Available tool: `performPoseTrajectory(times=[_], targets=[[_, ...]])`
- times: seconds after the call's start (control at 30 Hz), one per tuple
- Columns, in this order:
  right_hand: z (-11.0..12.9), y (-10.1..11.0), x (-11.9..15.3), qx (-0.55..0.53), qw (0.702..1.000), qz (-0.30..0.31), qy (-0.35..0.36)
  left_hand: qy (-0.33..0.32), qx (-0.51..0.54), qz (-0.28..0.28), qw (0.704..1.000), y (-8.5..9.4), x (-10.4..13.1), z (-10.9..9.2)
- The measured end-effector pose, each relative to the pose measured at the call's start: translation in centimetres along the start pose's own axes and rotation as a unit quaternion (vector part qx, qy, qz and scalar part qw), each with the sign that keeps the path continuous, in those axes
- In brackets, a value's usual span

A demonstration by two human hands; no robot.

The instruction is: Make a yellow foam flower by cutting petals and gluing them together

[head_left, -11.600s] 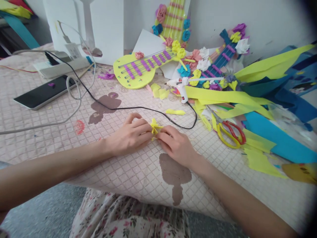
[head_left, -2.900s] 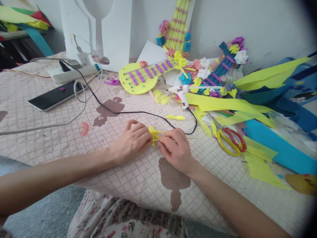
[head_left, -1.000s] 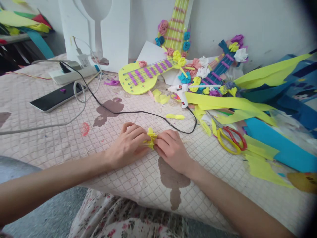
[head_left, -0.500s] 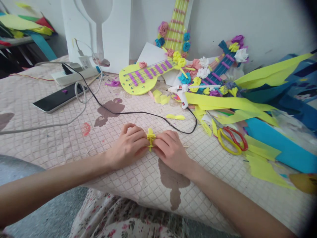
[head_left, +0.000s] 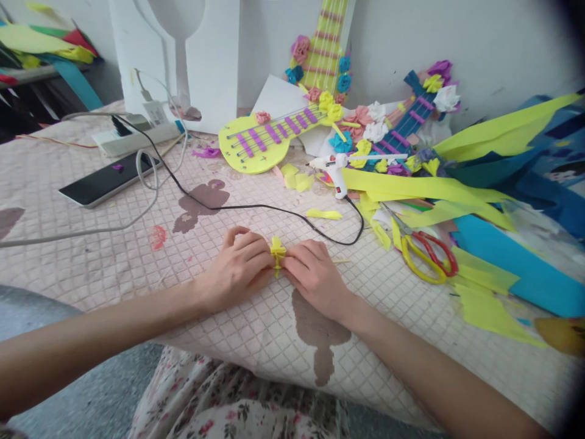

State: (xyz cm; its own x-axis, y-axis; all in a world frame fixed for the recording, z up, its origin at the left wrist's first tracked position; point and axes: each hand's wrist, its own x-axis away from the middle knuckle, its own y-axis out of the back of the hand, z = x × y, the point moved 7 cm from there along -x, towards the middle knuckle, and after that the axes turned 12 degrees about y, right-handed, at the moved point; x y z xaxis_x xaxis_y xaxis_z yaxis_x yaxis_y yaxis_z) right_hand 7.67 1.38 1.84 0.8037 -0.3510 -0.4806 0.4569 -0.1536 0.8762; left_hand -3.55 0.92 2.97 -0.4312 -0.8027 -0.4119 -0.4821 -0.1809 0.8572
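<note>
A small yellow crepe paper piece (head_left: 276, 251) sits pinched between my two hands, near the middle of the table. My left hand (head_left: 242, 262) has its fingers closed on the left side of it. From the right, my right hand (head_left: 317, 274) grips its other side with bent fingers. A thin pale stick (head_left: 342, 261) pokes out behind my right hand; its other end is hidden. Behind my hands lie a yellow paper scrap (head_left: 324, 214) and a white glue gun (head_left: 337, 177).
Scissors (head_left: 427, 256) and yellow and blue paper strips (head_left: 516, 262) lie at the right. Decorated paper guitars (head_left: 260, 146) stand at the back. A black cable (head_left: 256, 207) crosses behind my hands. A dark phone (head_left: 107, 180) and a power strip (head_left: 132, 139) are at the left.
The yellow paper piece has turned slightly between my fingers. The stick's visible end beyond my right hand has shifted a little upward. Both hands stay almost in place.
</note>
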Motion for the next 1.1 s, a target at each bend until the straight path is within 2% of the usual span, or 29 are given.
performPoseTrajectory(times=[0.2,0.57,0.8,1.1], targets=[[-0.26,0.28,-0.04,-0.007,1.0,-0.014,-0.017,0.002,-0.012,-0.002,1.0,0.12,-0.05,-0.18],[0.07,0.03,-0.05,0.013,1.0,0.012,-0.001,-0.003,-0.013,-0.02,1.0,0.17,0.08,-0.13],[-0.34,0.26,0.03,-0.005,1.0,-0.01,-0.027,-0.004,-0.035,-0.008,0.999,0.12,0.13,-0.25],[-0.14,-0.04,0.02,0.019,1.0,0.012,-0.005,-0.01,-0.036,-0.033,0.999,0.21,0.13,-0.29]])
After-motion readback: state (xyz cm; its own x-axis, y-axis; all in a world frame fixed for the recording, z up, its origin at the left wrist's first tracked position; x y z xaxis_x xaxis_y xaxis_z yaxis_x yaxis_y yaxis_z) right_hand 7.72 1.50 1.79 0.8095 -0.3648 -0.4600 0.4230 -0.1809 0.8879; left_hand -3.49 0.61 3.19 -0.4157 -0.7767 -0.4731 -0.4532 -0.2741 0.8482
